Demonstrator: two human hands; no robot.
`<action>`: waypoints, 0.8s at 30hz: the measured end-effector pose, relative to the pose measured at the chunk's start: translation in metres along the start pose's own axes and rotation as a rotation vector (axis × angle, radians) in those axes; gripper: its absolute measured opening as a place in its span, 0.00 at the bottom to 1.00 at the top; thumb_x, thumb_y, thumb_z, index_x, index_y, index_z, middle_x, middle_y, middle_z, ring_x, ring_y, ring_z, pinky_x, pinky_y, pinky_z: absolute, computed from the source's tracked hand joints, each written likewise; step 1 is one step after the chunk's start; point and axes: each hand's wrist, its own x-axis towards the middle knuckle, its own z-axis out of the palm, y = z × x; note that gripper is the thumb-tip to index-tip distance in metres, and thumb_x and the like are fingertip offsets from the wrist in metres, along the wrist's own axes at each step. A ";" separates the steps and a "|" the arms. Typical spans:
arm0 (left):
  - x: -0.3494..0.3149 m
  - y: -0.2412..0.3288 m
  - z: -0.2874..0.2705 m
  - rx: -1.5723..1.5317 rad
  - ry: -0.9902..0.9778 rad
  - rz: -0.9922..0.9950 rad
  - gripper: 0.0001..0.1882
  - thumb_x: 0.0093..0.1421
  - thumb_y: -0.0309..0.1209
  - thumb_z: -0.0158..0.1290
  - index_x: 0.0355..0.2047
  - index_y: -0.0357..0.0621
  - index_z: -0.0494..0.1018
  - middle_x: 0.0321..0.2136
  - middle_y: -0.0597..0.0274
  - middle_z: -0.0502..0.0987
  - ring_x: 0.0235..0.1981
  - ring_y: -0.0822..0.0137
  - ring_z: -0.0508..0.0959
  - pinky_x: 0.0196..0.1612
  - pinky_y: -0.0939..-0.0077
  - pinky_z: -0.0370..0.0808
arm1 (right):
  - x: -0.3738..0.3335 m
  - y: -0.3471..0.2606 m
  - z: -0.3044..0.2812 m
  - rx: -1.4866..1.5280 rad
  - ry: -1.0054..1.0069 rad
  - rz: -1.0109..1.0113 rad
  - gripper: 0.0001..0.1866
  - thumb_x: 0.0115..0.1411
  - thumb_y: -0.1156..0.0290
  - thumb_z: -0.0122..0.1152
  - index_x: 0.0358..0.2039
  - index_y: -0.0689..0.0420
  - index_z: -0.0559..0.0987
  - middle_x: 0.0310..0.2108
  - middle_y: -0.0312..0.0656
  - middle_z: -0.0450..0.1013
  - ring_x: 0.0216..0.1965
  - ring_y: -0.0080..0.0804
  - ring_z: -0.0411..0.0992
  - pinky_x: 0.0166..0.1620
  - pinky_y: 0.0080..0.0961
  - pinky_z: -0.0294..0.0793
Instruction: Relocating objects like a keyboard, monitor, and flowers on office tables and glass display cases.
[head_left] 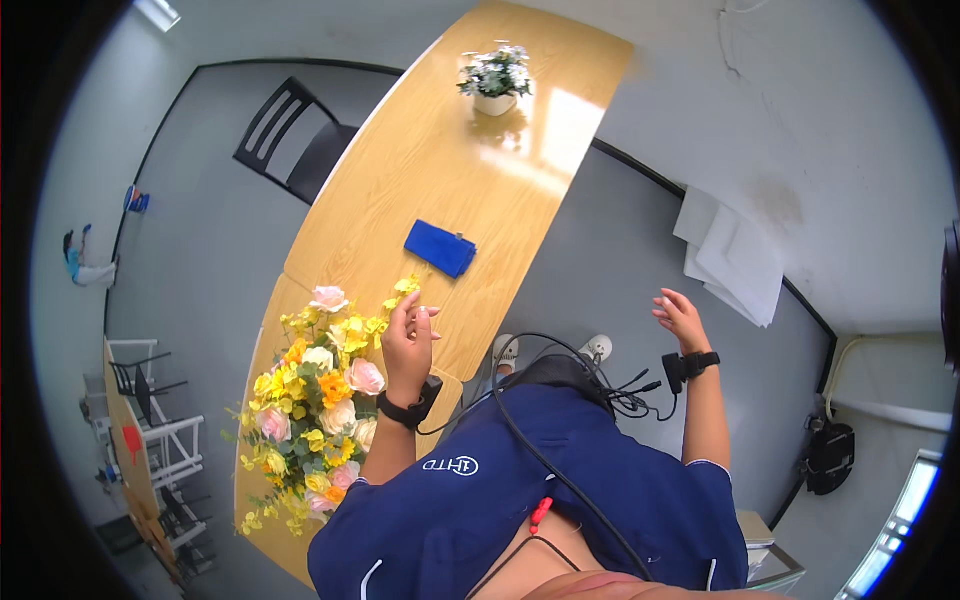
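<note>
Flowers (334, 390) seemingly crowd the left hand (408, 345); right hand (681, 322) has room.

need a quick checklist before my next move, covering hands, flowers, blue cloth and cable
1. Left hand clear of the yellow-and-pink flowers: cannot tell; the fingers overlap yellow blooms in view.
2. Right hand empty: ok, beyond the table's right edge.
3. Blue cloth on the table: ok, folded.
4. White-flowered pot upright: ok.
5. Black cable off the shirt: not ok, runs across it.
</note>
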 end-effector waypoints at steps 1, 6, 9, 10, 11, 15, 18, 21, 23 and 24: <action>0.007 0.004 0.014 0.039 -0.026 0.007 0.15 0.57 0.28 0.42 0.44 0.35 0.63 0.26 0.58 0.74 0.22 0.77 0.72 0.22 0.86 0.70 | -0.007 0.024 -0.034 0.022 0.133 0.009 0.18 0.55 0.63 0.48 0.46 0.55 0.66 0.39 0.36 0.69 0.36 0.22 0.68 0.39 0.19 0.65; 0.024 0.045 0.121 0.102 -0.158 0.100 0.12 0.56 0.26 0.42 0.40 0.36 0.67 0.16 0.66 0.69 0.15 0.80 0.67 0.16 0.88 0.63 | -0.054 0.195 -0.171 -0.216 0.710 -0.037 0.09 0.51 0.66 0.52 0.21 0.59 0.71 0.18 0.34 0.67 0.23 0.22 0.65 0.27 0.19 0.63; 0.023 0.063 0.211 0.143 -0.352 0.192 0.09 0.55 0.26 0.44 0.36 0.36 0.69 0.14 0.68 0.66 0.14 0.81 0.65 0.17 0.88 0.61 | -0.104 0.271 -0.189 -0.177 0.768 0.214 0.13 0.52 0.63 0.50 0.19 0.59 0.71 0.17 0.36 0.68 0.21 0.23 0.65 0.26 0.22 0.64; 0.016 0.073 0.238 0.127 -0.439 0.219 0.09 0.55 0.26 0.44 0.35 0.37 0.70 0.14 0.69 0.66 0.14 0.81 0.65 0.17 0.88 0.61 | -0.122 0.283 -0.185 -0.122 0.746 0.304 0.14 0.53 0.61 0.49 0.20 0.59 0.71 0.18 0.36 0.69 0.21 0.24 0.66 0.26 0.22 0.65; 0.011 0.084 0.266 0.154 -0.547 0.251 0.08 0.55 0.26 0.45 0.34 0.37 0.70 0.13 0.69 0.65 0.14 0.81 0.63 0.17 0.88 0.60 | -0.138 0.312 -0.180 -0.067 0.803 0.339 0.14 0.53 0.61 0.49 0.20 0.59 0.71 0.18 0.36 0.69 0.21 0.24 0.66 0.26 0.22 0.65; -0.013 0.113 0.386 0.198 -0.779 0.564 0.06 0.55 0.25 0.46 0.30 0.36 0.71 0.12 0.67 0.65 0.14 0.80 0.61 0.18 0.86 0.59 | -0.166 0.442 -0.123 0.225 0.827 0.529 0.16 0.55 0.59 0.47 0.23 0.60 0.73 0.21 0.39 0.70 0.23 0.28 0.68 0.29 0.23 0.67; -0.038 0.126 0.450 0.168 -0.900 0.568 0.06 0.55 0.27 0.46 0.28 0.36 0.71 0.12 0.65 0.65 0.13 0.79 0.61 0.18 0.85 0.59 | -0.175 0.446 -0.060 0.513 0.808 0.599 0.16 0.55 0.61 0.47 0.31 0.62 0.74 0.27 0.39 0.72 0.30 0.26 0.68 0.34 0.22 0.67; -0.064 0.146 0.497 0.221 -1.082 0.667 0.09 0.54 0.30 0.47 0.24 0.36 0.71 0.11 0.62 0.67 0.12 0.76 0.63 0.18 0.82 0.60 | -0.165 0.467 -0.010 0.840 0.764 0.655 0.16 0.55 0.60 0.48 0.34 0.61 0.74 0.29 0.40 0.71 0.31 0.28 0.68 0.35 0.25 0.67; -0.072 0.147 0.526 0.232 -1.154 0.689 0.09 0.54 0.30 0.48 0.24 0.35 0.71 0.11 0.62 0.67 0.12 0.76 0.62 0.18 0.82 0.60 | -0.153 0.460 -0.003 0.841 0.714 0.737 0.16 0.55 0.60 0.47 0.34 0.60 0.73 0.30 0.40 0.71 0.31 0.30 0.68 0.35 0.27 0.67; -0.073 0.148 0.540 0.250 -1.188 0.696 0.10 0.54 0.31 0.48 0.23 0.35 0.71 0.10 0.62 0.66 0.12 0.76 0.62 0.17 0.82 0.60 | -0.146 0.458 -0.003 0.818 0.685 0.758 0.16 0.55 0.59 0.47 0.34 0.60 0.73 0.31 0.41 0.70 0.31 0.31 0.68 0.35 0.28 0.67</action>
